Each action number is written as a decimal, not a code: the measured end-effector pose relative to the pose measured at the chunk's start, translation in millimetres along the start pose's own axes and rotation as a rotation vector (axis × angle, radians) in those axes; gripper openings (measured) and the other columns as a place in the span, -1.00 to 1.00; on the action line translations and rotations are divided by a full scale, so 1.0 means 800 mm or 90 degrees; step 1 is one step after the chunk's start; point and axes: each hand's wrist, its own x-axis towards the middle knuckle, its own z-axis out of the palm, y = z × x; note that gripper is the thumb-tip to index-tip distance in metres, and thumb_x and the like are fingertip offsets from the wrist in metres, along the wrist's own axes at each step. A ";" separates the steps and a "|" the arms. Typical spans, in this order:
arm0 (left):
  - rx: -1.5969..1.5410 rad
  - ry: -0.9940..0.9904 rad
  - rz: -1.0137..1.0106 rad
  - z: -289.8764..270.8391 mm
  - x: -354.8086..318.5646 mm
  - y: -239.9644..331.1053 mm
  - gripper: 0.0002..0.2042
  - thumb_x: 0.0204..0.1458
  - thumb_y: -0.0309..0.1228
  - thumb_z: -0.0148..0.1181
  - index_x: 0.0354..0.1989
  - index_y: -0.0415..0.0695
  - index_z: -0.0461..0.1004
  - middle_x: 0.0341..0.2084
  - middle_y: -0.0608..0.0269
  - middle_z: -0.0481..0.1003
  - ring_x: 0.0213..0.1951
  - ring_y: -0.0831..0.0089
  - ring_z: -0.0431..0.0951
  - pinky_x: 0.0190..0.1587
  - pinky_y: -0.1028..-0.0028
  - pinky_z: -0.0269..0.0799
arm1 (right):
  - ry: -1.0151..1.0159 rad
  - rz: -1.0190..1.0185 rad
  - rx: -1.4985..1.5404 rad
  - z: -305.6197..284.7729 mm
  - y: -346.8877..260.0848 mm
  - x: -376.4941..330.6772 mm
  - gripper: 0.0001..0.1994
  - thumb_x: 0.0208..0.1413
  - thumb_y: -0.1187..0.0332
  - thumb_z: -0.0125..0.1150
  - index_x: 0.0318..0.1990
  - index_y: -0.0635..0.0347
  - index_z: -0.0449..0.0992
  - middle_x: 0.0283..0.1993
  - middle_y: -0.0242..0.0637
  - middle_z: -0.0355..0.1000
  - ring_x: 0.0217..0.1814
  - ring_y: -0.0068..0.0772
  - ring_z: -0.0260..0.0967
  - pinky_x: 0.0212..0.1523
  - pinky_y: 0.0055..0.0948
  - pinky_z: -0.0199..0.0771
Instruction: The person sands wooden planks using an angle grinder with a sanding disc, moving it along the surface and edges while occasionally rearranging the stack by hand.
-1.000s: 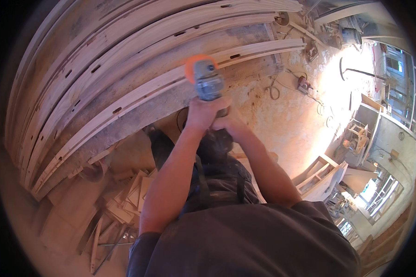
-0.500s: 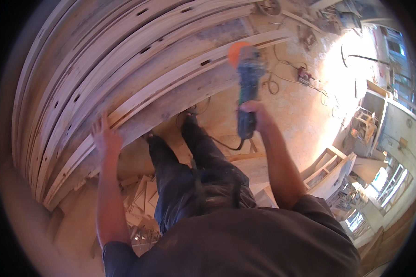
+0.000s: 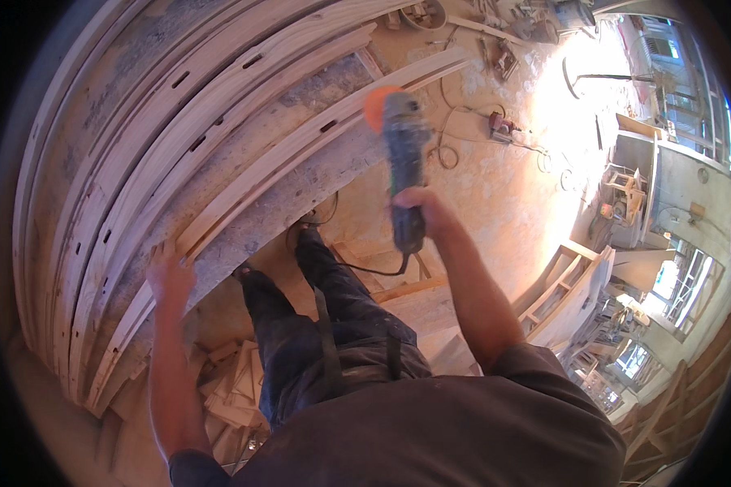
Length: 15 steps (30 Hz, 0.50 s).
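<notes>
A person stands by long wooden boards with a power tool in one hand.

On the left, long bent wooden boards (image 3: pixel 179 162) with small slots lie side by side on a dusty workbench (image 3: pixel 300 191). The left hand (image 3: pixel 169 272) lies flat on the near board's edge, fingers spread, gripping nothing. To do this well, I think that hand should press the board firmly so it cannot slide, and stay far from the spinning end. In the middle, wood scraps (image 3: pixel 231 381) pile up by the person's feet and could trip them. The right hand (image 3: pixel 426 215) has its fingers wrapped tight around a green grinder (image 3: pixel 404 162) with an orange disc, held up in the air, apart from the boards. Its black cord (image 3: pixel 365 268) hangs near the legs and could snag. On the right, other tools (image 3: pixel 503 126) and wooden frames (image 3: pixel 564 292) sit on the sunny floor.
</notes>
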 end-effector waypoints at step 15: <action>-0.945 -0.074 -0.238 -0.034 0.000 0.339 -0.58 0.04 -0.28 0.45 0.02 -0.25 0.57 -0.17 0.18 0.61 -0.12 0.39 0.59 -0.01 0.41 0.49 | -0.021 -0.025 -0.137 0.077 0.032 -0.010 -0.73 -0.20 0.38 0.31 -0.31 0.37 0.61 -0.43 -0.15 0.56 -0.38 -0.32 0.56 -0.34 -0.33 0.58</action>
